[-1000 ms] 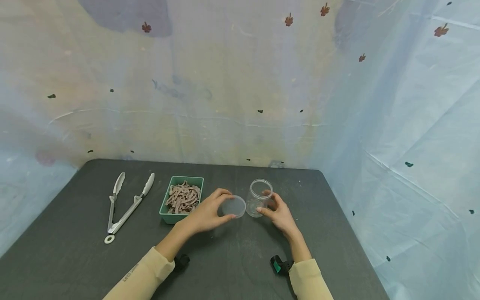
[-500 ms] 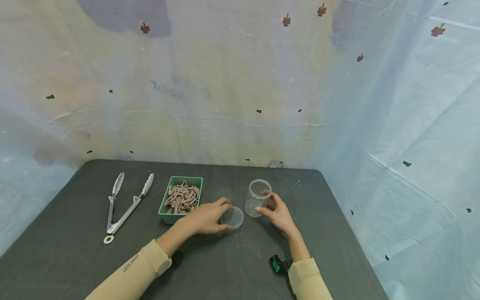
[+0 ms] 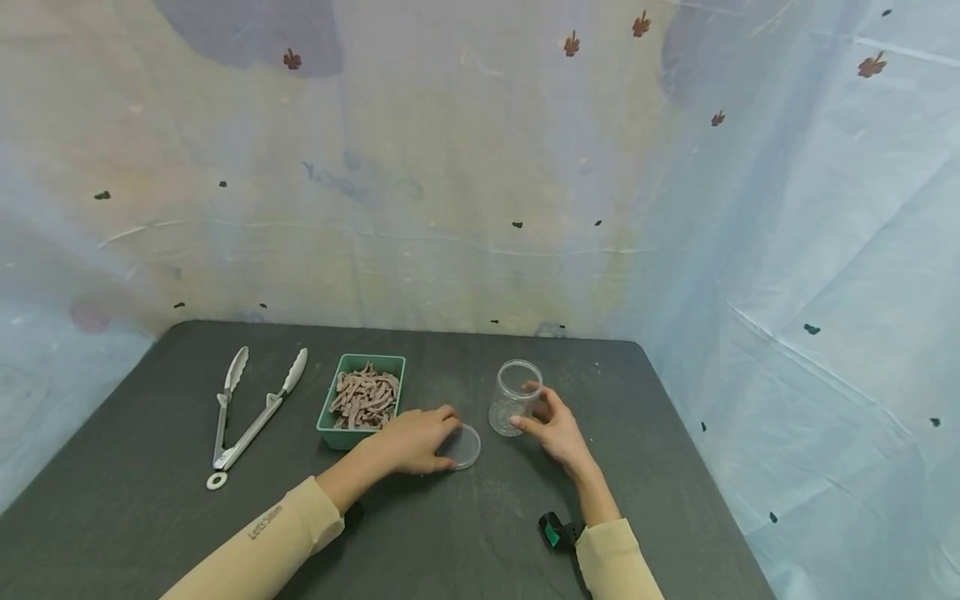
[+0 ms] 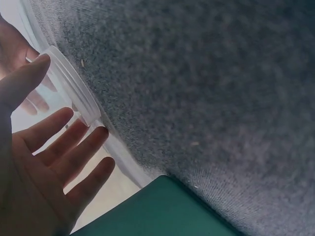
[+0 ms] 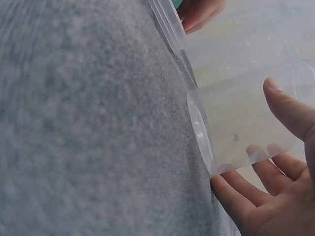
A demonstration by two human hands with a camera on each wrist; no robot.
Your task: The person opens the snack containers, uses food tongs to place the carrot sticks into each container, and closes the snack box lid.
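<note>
My left hand [image 3: 415,442] pinches a round clear plastic lid [image 3: 467,447] at its edge, low over the dark table. In the left wrist view the thumb lies on one side of the lid [image 4: 74,86] and the fingertips meet its other side. To the right, a clear plastic jar [image 3: 507,404] stands upright, its mouth uncovered. My right hand [image 3: 557,432] holds the jar from its right side, and in the right wrist view the thumb and fingers sit around the wall of the jar [image 5: 231,123]. I see nothing inside it.
A green tub [image 3: 342,437] full of brownish-grey strips [image 3: 366,396] stands just behind my left hand. Spread metal tongs [image 3: 255,429] with pale tips lie at the left of the dark table [image 3: 480,542]. A patterned plastic sheet [image 3: 450,167] hangs behind and beside the table.
My left hand has brought the lid down toward the table, nearer to me and slightly left, away from the jar. The right hand and jar have stayed in place.
</note>
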